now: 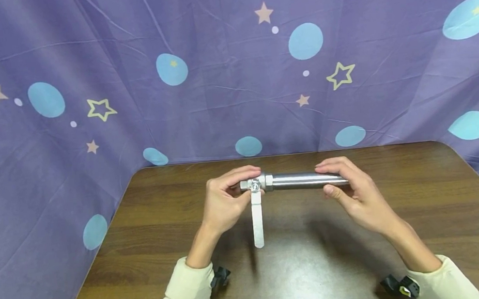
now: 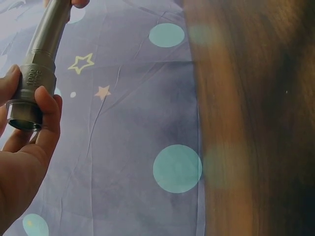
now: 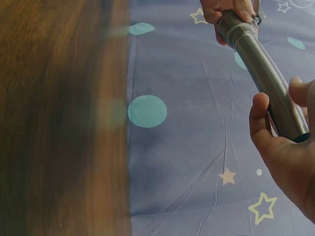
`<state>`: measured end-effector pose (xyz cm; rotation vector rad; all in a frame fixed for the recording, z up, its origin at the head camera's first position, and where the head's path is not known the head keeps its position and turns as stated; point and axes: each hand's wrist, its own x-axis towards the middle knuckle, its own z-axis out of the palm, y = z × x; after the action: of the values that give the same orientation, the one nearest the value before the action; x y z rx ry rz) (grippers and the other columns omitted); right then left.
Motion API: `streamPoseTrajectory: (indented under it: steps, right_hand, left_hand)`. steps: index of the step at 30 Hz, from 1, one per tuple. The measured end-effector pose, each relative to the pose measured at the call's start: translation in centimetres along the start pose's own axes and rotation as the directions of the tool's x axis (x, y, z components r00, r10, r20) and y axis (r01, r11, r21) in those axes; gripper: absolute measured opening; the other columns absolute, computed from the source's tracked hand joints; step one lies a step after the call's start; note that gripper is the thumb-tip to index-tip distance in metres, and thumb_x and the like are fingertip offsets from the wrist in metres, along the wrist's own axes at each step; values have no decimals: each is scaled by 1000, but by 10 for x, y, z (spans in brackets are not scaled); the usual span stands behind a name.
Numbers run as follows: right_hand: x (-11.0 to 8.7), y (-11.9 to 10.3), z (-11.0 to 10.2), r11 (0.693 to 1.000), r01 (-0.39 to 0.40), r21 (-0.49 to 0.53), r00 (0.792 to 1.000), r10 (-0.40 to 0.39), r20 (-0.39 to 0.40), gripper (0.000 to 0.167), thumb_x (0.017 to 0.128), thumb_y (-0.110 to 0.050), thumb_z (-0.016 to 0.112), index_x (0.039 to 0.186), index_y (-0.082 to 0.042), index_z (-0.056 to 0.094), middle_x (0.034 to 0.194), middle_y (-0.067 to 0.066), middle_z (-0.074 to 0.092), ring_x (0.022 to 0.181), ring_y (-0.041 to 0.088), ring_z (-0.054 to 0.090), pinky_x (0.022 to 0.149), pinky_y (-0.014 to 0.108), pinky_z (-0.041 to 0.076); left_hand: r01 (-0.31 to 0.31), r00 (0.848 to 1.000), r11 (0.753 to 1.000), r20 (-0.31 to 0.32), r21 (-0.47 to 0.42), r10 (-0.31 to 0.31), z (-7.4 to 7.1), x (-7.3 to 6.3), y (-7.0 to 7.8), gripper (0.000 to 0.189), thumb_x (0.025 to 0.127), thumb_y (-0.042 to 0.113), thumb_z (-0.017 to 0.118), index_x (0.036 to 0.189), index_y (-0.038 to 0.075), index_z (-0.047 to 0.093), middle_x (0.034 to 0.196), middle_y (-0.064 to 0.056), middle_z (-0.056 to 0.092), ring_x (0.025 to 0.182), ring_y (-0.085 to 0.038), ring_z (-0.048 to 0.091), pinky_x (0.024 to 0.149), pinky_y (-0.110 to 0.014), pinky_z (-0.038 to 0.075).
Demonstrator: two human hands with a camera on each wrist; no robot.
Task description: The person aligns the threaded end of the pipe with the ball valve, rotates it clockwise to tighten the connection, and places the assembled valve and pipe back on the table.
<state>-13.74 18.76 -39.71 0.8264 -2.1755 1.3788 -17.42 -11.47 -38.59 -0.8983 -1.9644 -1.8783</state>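
A steel ball valve (image 1: 255, 183) with a long flat lever handle (image 1: 257, 220) is joined to a shiny metal pipe (image 1: 297, 180), held level above the table. My left hand (image 1: 226, 202) grips the valve body, thumb and fingers on opposite sides of it. Toward the pipe's far right end, my right hand (image 1: 360, 195) holds the tube between thumb and fingers. The valve's open threaded end (image 2: 24, 118) faces the left wrist camera. From the right wrist, the pipe's hollow end (image 3: 300, 136) shows beside the palm.
A brown wooden table (image 1: 154, 256) lies below the hands, its rounded far corners against a purple curtain (image 1: 234, 101) with stars and blue dots. Black camera mounts (image 1: 220, 276) sit at both cream sleeves (image 1: 184, 291).
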Motion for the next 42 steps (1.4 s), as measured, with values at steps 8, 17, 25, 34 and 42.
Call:
streamPoseTrajectory:
  steps: [8,17,25,34,42]
  right_hand:
    - [-2,-1,0,1000,-15,1,999,15,45,50,86,22,72,131,4,60,130,13,57,103,4,62,73,15,63]
    - [1,-2,2,1000,17,-20,999,-18,-27,46,81,25,75,121,4,67,121,15,64,101,4,62,66,13,58]
    - [2,-2,2,999,48,-1,996,-47,-73,50,75,27,78,118,3,72,117,11,70,92,3,64,59,13,56]
    - [1,2,1,998,56,-23,994,-58,-91,49,72,26,81,115,4,74,116,4,74,103,2,68,73,10,59]
    - [1,3,1,998,47,-48,995,-51,-91,51,71,27,81,116,4,74,113,3,75,97,1,67,67,11,58]
  left_hand:
    - [-2,1000,1000,-7,-3,2,-1,1,1,34,78,-22,70,111,-13,77,119,-30,76,113,-9,75,85,-25,68]
    - [4,1000,1000,-3,-11,-4,0,0,-1,34,79,-22,71,111,-13,77,119,-30,76,115,-8,74,86,-23,67]
    - [10,1000,1000,2,-21,-10,0,0,-1,35,79,-22,69,112,-14,76,120,-30,76,113,-10,75,85,-27,68]
    - [2,1000,1000,-3,4,-2,-1,0,1,35,80,-21,68,112,-12,78,120,-29,77,114,-10,74,79,-16,64]
    - [5,1000,1000,-4,-4,-5,0,0,0,36,80,-22,68,113,-11,78,121,-28,77,114,-19,76,80,-18,65]
